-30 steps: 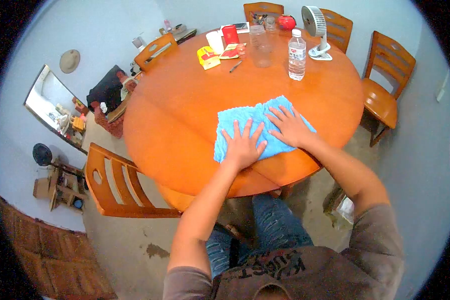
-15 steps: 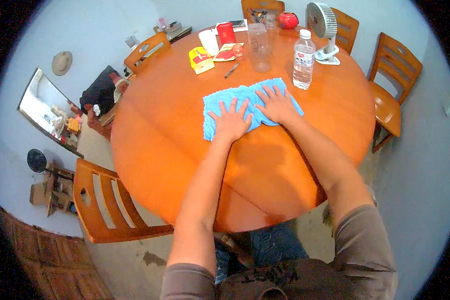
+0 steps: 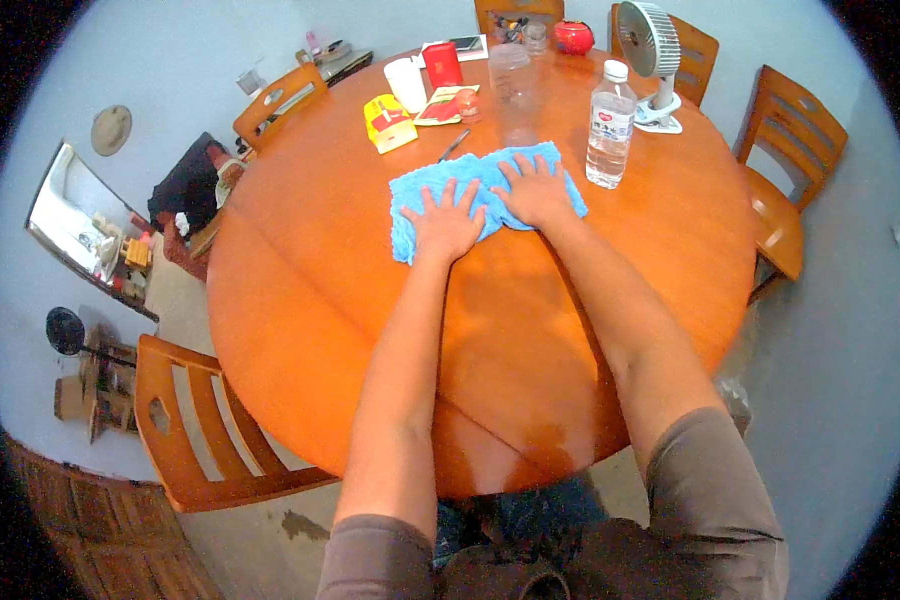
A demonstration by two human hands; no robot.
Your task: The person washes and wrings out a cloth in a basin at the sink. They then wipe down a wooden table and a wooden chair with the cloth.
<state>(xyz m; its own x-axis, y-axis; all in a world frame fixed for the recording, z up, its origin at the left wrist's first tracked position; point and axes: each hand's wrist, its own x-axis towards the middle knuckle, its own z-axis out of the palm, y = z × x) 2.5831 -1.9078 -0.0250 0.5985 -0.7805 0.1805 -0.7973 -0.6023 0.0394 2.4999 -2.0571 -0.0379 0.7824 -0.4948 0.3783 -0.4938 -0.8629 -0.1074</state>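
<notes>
Blue cloth (image 3: 484,172) lies on the worktop (image 3: 300,250), upper centre of frame. Left hand (image 3: 448,228) and right hand (image 3: 538,197): grip released, fingers spread on it. Judged light, soft, pliable; hold at side edges.

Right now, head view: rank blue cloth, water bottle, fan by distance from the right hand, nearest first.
1. Blue cloth: directly under the right hand.
2. Water bottle: ahead, to its right.
3. Fan: beyond that, farther right.

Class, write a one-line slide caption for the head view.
Left hand and right hand spread flat on a blue cloth atop a round table.
</notes>
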